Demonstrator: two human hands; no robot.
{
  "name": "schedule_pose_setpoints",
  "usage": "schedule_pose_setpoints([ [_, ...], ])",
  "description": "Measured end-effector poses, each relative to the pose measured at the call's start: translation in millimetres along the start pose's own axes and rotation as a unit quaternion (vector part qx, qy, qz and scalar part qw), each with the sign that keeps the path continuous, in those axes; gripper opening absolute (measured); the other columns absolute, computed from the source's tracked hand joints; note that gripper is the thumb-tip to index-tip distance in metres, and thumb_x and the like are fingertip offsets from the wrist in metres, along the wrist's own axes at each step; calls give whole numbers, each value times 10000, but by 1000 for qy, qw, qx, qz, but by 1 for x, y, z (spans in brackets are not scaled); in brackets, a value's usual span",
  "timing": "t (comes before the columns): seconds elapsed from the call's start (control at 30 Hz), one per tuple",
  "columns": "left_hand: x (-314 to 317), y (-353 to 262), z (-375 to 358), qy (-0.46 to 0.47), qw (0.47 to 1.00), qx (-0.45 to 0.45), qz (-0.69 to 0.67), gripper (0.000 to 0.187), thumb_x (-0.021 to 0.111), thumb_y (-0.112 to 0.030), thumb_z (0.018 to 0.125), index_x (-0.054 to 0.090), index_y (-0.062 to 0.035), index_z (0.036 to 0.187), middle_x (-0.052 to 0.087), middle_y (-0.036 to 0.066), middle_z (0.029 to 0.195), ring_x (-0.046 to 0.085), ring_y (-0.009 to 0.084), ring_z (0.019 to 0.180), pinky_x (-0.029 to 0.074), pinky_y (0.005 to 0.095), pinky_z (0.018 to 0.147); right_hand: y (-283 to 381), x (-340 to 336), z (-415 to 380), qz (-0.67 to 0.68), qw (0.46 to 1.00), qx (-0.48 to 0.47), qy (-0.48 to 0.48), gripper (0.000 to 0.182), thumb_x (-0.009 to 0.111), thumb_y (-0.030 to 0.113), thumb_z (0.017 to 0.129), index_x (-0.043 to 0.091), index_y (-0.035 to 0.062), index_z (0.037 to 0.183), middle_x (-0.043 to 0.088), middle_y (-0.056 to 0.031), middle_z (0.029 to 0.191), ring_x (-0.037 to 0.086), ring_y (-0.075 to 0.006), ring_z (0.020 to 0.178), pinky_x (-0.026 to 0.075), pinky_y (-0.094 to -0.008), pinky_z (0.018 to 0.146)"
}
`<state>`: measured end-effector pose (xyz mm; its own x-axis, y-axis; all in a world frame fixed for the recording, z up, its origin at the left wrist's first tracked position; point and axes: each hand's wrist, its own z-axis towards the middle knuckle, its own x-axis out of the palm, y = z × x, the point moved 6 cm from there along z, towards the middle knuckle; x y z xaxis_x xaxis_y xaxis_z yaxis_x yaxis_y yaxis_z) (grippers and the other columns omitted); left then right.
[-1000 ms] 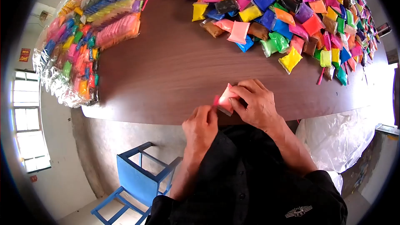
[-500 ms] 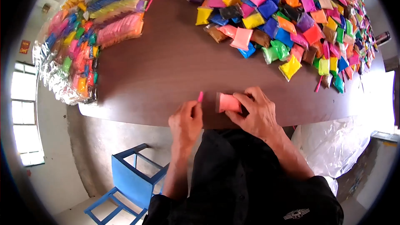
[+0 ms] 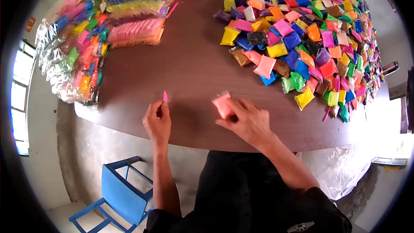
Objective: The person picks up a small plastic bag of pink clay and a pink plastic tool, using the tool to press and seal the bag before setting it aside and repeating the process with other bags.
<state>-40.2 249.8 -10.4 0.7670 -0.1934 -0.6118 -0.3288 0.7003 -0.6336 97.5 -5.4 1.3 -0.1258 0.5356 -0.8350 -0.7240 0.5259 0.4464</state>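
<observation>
My left hand (image 3: 158,120) is closed in a pinch on a small bright pink plastic stick (image 3: 165,96), whose end pokes up above the fingers. Apart from it, to the right, my right hand (image 3: 250,120) grips a salmon-pink packet (image 3: 222,105) in clear wrapping between thumb and fingers. The packet is tilted, just over the brown table (image 3: 172,69) near its front edge. Part of it is hidden by the fingers.
A big heap of colourful packets (image 3: 283,49) covers the table's right side. Clear bags with rows of packets (image 3: 136,30) lie at the left, a pink stick (image 3: 172,9) beside them. A blue chair (image 3: 123,194) stands below left, and clear plastic sheeting (image 3: 340,168) hangs below right.
My hands have moved further apart, the left one going left with the pink stick. The salmon packet has turned in my right hand. The whole view has shifted a little.
</observation>
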Motion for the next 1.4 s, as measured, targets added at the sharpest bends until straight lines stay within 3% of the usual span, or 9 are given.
schedule_pose_setpoints([
  [0.37,0,7,2,33,998,-46,-24,101,732,-120,986,716,-22,969,683,78,747,622,138,651,508,312,635,42,79,119,53,998,-8,-32,583,901,451,763,658,103,1162,708,-107,1047,759,-289,859,596,-418,639],
  [0.47,1,11,3,26,998,-41,-48,80,748,-73,962,700,-9,952,665,104,732,624,167,631,511,306,635,47,67,119,40,999,-35,-6,502,881,426,798,677,100,1120,704,-115,1052,751,-301,873,594,-434,678],
  [0.67,0,11,3,21,995,-54,-75,79,744,-59,967,693,-2,945,650,83,709,608,131,614,498,288,612,-34,-24,111,-149,977,-34,-148,289,817,279,799,716,120,1019,665,-62,1065,627,-284,1050,481,-475,902],
  [0.77,0,6,5,27,997,-41,-64,83,743,-64,968,697,1,944,658,82,710,610,132,614,497,287,611,-72,-29,107,-199,977,-8,-78,250,792,219,799,717,108,1011,658,-49,1107,615,-291,1092,427,-480,946],
  [1.0,-2,8,0,3,999,-24,-29,75,747,-63,953,703,-3,941,680,114,735,644,181,625,517,315,620,-89,-33,111,-180,979,3,-98,213,742,143,839,716,94,1045,700,-76,1010,652,-294,1045,413,-493,988],
  [1.2,-1,8,-2,-22,1000,10,-2,81,755,-66,942,690,-20,954,682,121,791,657,229,662,524,340,630,-48,-86,74,-82,963,-58,-250,138,717,87,897,721,76,1034,742,-116,1054,704,-299,1022,496,-442,952],
  [1.27,-1,3,-3,-32,999,25,8,83,757,-69,939,688,-28,960,682,128,817,659,236,679,523,347,629,-57,-76,45,163,968,50,-182,148,717,86,953,713,45,1094,739,-117,997,735,-253,878,559,-373,780],
  [1.33,-7,-15,-5,-68,982,104,145,117,774,-88,927,690,-29,983,687,131,890,669,256,744,530,350,661,-60,-46,13,314,939,129,-45,204,703,88,995,698,-1,1178,738,-87,947,729,-170,802,572,-336,694],
  [1.4,-11,-33,-9,-70,976,145,150,142,784,-95,921,695,-30,1010,684,130,910,676,238,781,533,350,691,-63,-20,-16,421,889,181,-26,219,693,90,1007,695,-16,1199,736,-71,932,714,-139,828,573,-330,716],
])
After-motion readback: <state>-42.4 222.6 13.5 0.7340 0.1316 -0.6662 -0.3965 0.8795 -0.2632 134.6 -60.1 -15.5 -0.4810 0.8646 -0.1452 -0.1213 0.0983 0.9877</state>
